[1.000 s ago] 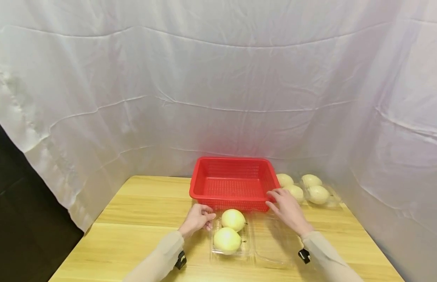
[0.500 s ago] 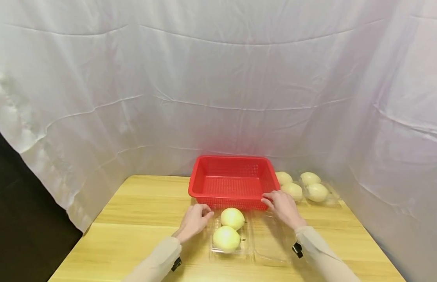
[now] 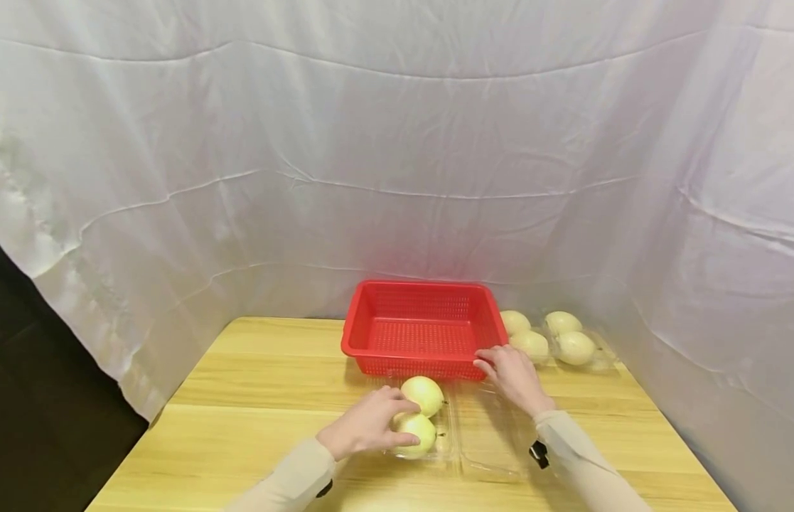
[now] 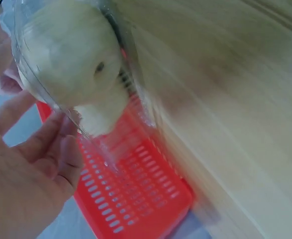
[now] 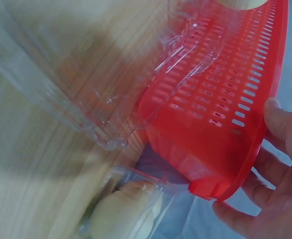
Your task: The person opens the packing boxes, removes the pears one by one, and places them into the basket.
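My left hand point(image 3: 366, 424) reaches over a clear plastic clamshell box point(image 3: 451, 448) with two pale yellow pears inside. Its thumb and spread fingers lie on either side of the near pear point(image 3: 424, 434); the far pear point(image 3: 424, 394) sits just beyond. In the left wrist view, loosely bent fingers are beside the box wall. The box's lid point(image 3: 492, 444) lies folded out to the right. My right hand point(image 3: 514, 375) holds the near right corner of a red plastic basket point(image 3: 422, 363), thumb at the rim point(image 5: 271, 117) and fingers around its outer side.
The basket stands behind the box, close to the white curtain point(image 3: 435, 178). Right of it, more pale pears point(image 3: 574, 348) sit in clear boxes at the table's back right. The wooden table point(image 3: 243, 398) ends at a black area on the left.
My left hand has moved right, from beside the box's left edge to over the near pear. The right hand has shifted slightly left, then stayed at the basket's corner.
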The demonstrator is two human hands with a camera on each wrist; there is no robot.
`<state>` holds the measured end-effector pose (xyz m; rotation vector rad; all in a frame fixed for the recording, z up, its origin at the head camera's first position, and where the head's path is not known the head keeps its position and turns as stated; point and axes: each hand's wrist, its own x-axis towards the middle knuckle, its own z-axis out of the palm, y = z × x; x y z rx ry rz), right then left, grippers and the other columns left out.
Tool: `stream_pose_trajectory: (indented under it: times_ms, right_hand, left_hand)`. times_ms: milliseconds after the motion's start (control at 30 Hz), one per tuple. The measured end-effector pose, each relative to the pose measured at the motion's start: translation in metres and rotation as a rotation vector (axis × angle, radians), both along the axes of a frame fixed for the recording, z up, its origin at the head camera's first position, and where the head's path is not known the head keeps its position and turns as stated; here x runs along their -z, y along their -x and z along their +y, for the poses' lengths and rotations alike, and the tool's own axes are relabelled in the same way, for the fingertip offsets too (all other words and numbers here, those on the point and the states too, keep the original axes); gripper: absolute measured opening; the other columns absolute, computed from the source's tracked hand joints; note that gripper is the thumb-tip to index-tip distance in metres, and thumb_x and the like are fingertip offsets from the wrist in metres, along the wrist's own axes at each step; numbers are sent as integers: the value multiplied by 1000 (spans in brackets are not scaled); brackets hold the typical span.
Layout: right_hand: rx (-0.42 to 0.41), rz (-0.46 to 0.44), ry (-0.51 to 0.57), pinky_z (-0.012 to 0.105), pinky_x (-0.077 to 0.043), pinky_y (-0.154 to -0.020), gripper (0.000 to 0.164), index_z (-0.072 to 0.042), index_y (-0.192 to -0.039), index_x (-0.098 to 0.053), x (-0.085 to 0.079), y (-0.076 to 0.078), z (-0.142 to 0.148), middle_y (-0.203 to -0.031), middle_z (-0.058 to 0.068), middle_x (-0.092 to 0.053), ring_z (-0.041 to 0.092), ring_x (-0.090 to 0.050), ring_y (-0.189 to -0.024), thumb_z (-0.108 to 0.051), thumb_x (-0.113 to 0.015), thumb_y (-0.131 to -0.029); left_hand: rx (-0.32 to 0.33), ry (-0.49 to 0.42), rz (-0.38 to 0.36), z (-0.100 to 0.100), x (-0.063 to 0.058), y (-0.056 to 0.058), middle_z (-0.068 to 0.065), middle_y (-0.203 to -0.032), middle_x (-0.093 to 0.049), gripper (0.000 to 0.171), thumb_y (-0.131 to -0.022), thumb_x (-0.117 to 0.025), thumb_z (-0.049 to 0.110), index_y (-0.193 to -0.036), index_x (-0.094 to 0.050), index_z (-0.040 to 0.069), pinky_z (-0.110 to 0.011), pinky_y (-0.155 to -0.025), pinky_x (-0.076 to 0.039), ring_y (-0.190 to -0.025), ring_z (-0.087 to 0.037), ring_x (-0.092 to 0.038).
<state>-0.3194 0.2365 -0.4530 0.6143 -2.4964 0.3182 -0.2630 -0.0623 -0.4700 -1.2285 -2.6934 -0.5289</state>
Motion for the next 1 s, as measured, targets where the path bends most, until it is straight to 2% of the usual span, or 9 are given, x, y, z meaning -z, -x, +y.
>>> stream_pose_trajectory:
  times_ms: [100, 200, 400, 600, 833, 1000]
  right_hand:
    - [-16, -14, -3, 39, -44, -67, 19, -11, -95, -70, 0, 0, 0, -85, 2, -67, 21, -58, -75, -23, -68, -81]
    - [-24, -22, -1, 38, -45, -66, 19, -10, -95, -70, -1, 0, 1, -86, 2, -67, 21, -58, -75, -22, -68, -80]
    - [-33, -39, -9, 38, -44, -66, 20, -9, -96, -70, -3, -2, -1, -86, 2, -66, 21, -57, -74, -20, -69, -80]
    - [-23, -60, -7, 38, -44, -69, 20, -8, -96, -69, -3, -5, -3, -86, 2, -66, 21, -56, -74, -21, -67, -82]
    - [-24, -51, -13, 39, -43, -72, 21, -7, -98, -68, -3, -4, -3, -87, 3, -66, 22, -57, -76, -20, -67, -82]
    - [-39, -52, -14, 41, -42, -77, 21, -6, -99, -67, -2, -4, -2, -87, 4, -66, 23, -58, -78, -18, -66, -82]
  left_hand:
    - [-16, 57, 5, 3, 1, -3, 3, -116, -56, 55, -79, -53, 61, -120, -58, 25, -42, -90, -38, -106, -15, -50]
    - [-25, 93, 17, 6, 1, -4, 2, -117, -57, 56, -80, -51, 62, -123, -56, 26, -44, -90, -38, -107, -16, -51]
    - [-25, 127, 22, 8, 2, -4, 0, -116, -59, 56, -81, -49, 62, -124, -55, 27, -44, -88, -40, -106, -16, -53]
    - [-42, 133, 15, 9, 5, -5, -1, -116, -59, 60, -79, -48, 65, -126, -52, 28, -46, -90, -36, -108, -17, -52]
    - [-39, 141, 81, 11, 2, -6, 3, -107, -62, 58, -79, -49, 64, -124, -54, 29, -37, -83, -35, -100, -13, -54]
    - [-12, 175, 65, 13, 0, -5, 1, -109, -62, 58, -80, -47, 64, -126, -52, 30, -36, -80, -35, -100, -14, -55]
